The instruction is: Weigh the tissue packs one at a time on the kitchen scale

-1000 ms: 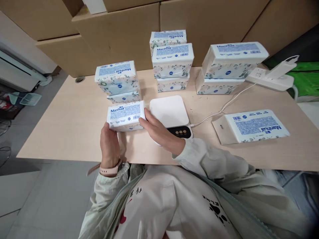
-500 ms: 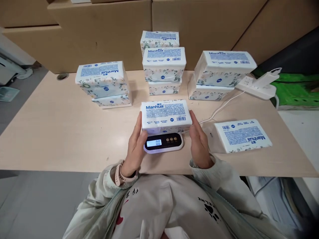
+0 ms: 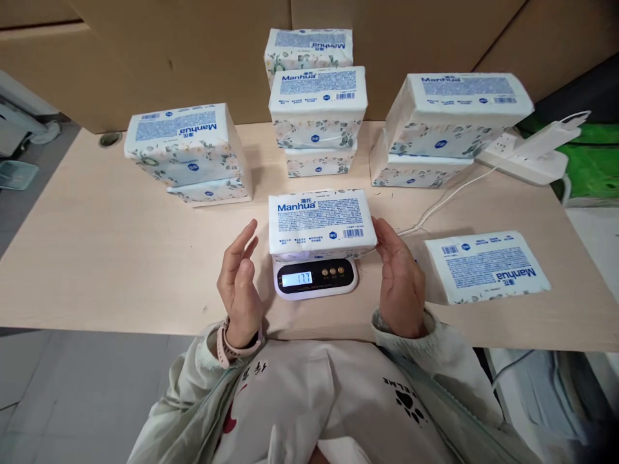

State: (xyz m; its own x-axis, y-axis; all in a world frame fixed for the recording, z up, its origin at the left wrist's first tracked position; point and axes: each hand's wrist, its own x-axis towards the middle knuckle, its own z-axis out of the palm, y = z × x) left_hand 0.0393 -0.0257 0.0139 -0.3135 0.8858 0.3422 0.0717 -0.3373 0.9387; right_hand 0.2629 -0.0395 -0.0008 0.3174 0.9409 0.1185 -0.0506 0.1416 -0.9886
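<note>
Head view, scale (image 3: 316, 280) on pale table (image 3: 111, 258), cardboard boxes (image 3: 184, 64) behind, grey floor (image 3: 97, 380)

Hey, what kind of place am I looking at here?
Probably a storeroom or packing workspace: there are large brown cardboard boxes at the back, a small white digital scale with a lit screen, and stacked white floral-printed packs.

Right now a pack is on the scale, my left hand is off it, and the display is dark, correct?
The display isn't dark: the head view shows it lit. The pack is on the scale, your left hand off it.
</note>
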